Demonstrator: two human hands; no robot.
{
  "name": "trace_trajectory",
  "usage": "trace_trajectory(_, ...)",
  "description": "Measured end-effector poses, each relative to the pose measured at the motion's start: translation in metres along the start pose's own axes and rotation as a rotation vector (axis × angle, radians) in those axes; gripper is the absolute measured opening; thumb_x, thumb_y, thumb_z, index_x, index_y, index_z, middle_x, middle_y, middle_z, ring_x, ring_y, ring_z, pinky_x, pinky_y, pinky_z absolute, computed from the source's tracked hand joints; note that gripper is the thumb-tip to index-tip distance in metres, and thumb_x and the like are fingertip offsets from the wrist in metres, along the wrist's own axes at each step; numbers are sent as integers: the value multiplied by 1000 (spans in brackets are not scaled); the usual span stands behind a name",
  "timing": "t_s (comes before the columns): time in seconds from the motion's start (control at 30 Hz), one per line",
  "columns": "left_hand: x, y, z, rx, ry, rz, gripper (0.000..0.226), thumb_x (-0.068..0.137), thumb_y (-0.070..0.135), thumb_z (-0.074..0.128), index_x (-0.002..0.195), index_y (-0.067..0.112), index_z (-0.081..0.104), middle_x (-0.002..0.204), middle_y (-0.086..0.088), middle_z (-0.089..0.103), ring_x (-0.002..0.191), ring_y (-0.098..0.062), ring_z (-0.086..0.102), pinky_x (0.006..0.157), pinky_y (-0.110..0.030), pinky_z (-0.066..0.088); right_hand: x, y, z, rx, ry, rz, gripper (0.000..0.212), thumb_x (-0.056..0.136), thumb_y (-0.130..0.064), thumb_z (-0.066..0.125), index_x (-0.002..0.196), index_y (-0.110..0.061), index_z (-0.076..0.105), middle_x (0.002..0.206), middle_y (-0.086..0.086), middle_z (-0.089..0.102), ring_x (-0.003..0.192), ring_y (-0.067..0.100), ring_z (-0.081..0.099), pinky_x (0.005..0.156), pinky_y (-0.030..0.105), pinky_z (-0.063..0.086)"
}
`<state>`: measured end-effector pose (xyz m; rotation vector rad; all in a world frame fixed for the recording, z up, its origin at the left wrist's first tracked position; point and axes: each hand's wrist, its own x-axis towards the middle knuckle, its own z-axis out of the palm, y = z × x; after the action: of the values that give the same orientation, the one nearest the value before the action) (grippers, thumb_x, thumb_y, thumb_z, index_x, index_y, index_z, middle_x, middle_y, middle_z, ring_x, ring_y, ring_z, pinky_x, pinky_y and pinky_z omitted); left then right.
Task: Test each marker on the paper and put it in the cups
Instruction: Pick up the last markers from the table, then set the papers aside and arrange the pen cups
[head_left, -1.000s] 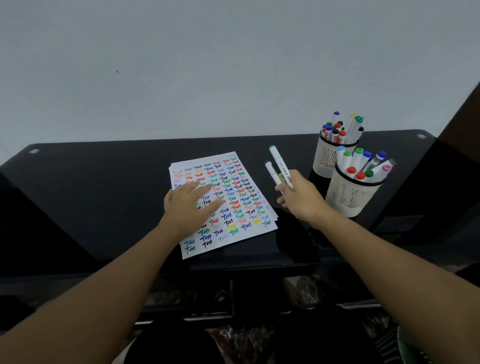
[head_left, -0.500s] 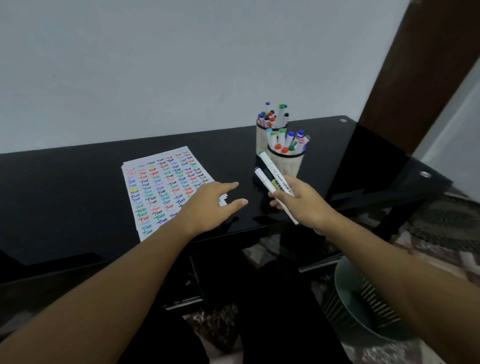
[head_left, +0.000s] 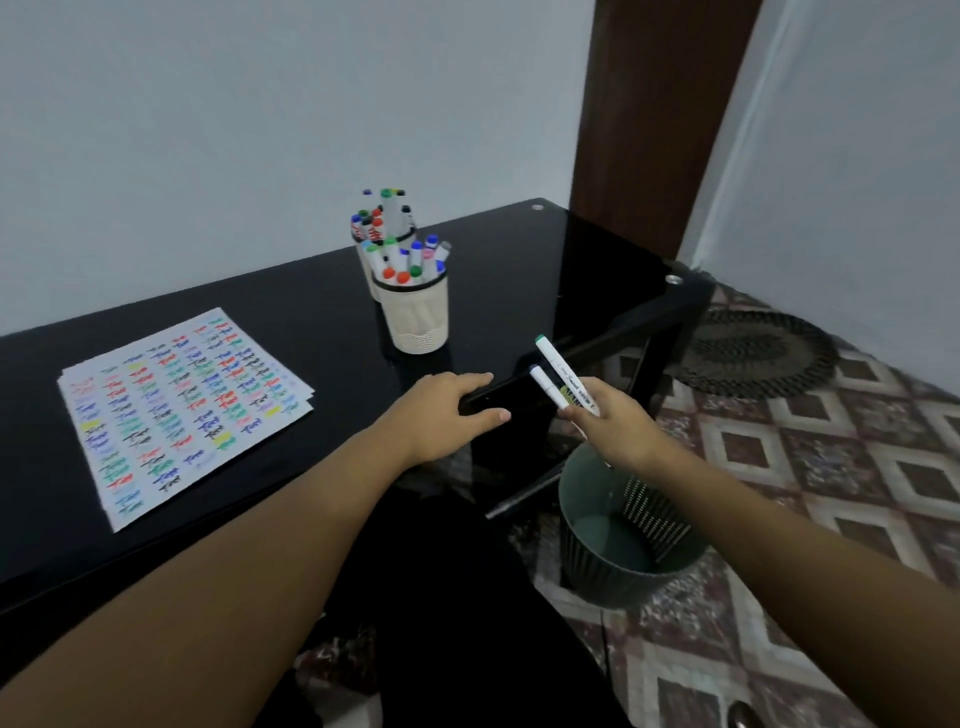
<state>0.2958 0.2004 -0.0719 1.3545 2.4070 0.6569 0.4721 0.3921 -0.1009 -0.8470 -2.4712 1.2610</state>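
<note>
A sheet of paper lies at the left of the black glass table, filled with rows of small coloured test marks too small to read. Behind it to the right stand two pale cups, one behind the other, both packed with capped markers. The left hand rests on the table near its front edge, fingers straight and relaxed. The right hand grips two white markers off the table edge; one label reads "Snatch", though blurred. Below stands a green wastebasket on a patterned floor.
</note>
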Motion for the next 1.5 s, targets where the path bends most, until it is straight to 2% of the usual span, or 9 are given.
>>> trace_trajectory(0.27,46,59,47,24,-91,117,75,88,73,57,152,38,42,153,-2,48,144,-20,40,117,-46,37,-20,74,-31,-68,58,165,31,108,-23,55,139,-20,54,99,3,69,89,23,70,74,43,57)
trace_trajectory(0.4,58,82,65,39,-103,161,71,90,68,59,152,37,43,144,1,53,136,-18,47,112,-42,41,-26,105,-36,-113,77,239,36,107,-22,55,142,-16,52,102,2,63,82,20,62,65,33,47)
trace_trajectory(0.6,69,95,79,47,-148,169,71,91,66,59,153,37,41,153,-2,46,143,-20,38,115,-40,35,-25,123,-38,17,84,345,53,105,-33,60,152,-16,41,131,8,61,112,27,62,88,41,55)
trace_trajectory(0.8,70,86,68,60,-99,169,68,91,66,58,151,38,44,141,3,54,131,-18,49,109,-44,44,-12,113,-39,-7,97,315,51,106,-33,58,151,-15,44,132,11,63,106,20,57,90,34,46)
trace_trajectory(0.93,57,68,45,47,-19,138,60,95,59,59,148,35,48,136,5,58,124,-14,53,106,-40,46,2,82,-29,-5,95,163,41,107,-32,57,145,-17,52,136,5,62,110,13,54,91,29,42)
trace_trajectory(1.13,22,20,-6,-60,209,28,40,95,46,65,131,31,64,96,14,67,81,-2,62,84,-31,56,33,-12,5,46,103,-111,20,104,-29,61,124,-26,65,102,-16,67,96,2,63,82,19,44)
trace_trajectory(1.23,-3,-13,-35,-65,353,-47,31,95,40,67,124,30,68,84,14,67,71,1,59,77,-29,55,45,-63,35,69,68,-228,14,103,-27,63,116,-28,67,97,-14,68,89,-3,63,75,9,42)
trace_trajectory(1.37,-44,-69,-73,-80,520,-213,27,96,37,65,122,29,67,85,13,66,74,-2,59,78,-34,54,53,-129,85,82,-54,-344,12,104,-29,60,115,-29,67,97,-15,68,88,-2,63,69,7,44)
trace_trajectory(1.5,-89,-131,-108,-140,690,-478,33,96,38,63,126,25,62,103,6,67,87,-16,66,82,-42,57,67,-181,141,68,-225,-385,19,105,-30,60,123,-26,64,99,-12,66,87,0,61,70,15,42)
